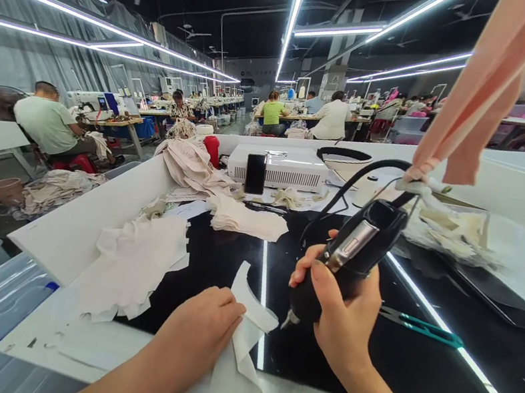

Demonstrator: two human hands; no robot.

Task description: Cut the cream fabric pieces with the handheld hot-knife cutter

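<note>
My left hand (202,325) is closed on a cream fabric piece (252,313), its fingers pinched at the curved upper part. The fabric's lower part hangs over the table's near edge. In my right hand (348,313) is a black corded hand tool (363,241) with a silver lever, my fingers wrapped round its body. Its small pale tip points down, just right of the fabric and apart from it. A pink cloth strip (481,106) tied near the tool's upper end runs upward out of view.
Cream fabric stacks (134,262) lie left on the black work surface (210,262). Teal-handled thread snips (423,325) lie right. A white vented box (292,168) and a phone (255,173) stand behind. White side boards edge the table; several people sit at machines beyond.
</note>
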